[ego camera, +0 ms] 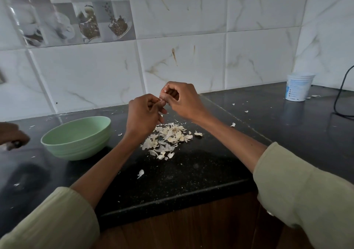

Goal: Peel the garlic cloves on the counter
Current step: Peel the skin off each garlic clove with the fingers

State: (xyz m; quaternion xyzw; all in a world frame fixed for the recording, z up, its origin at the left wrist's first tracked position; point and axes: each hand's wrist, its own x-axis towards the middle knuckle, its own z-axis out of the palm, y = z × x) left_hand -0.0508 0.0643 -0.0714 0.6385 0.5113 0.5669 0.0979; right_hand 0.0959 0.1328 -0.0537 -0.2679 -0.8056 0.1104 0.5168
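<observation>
Garlic clove (162, 101), mostly hidden, sits pinched between both hands above the tabletop (191, 172): left hand (144, 114) steadies it in a narrow grip while right hand (180, 99) nips its skin, likely so peelings drop onto the skin pile (168, 137) beside the green bowl (76, 139).

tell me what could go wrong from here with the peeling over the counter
The small garlic clove, pinched between the left hand and right hand, is held above the black speckled counter, not over the pale green bowl; if it slips it may drop into the pile of papery white skins and be hard to find.

Loose skin flakes lie near the counter's front edge and could get brushed onto the floor.
</observation>
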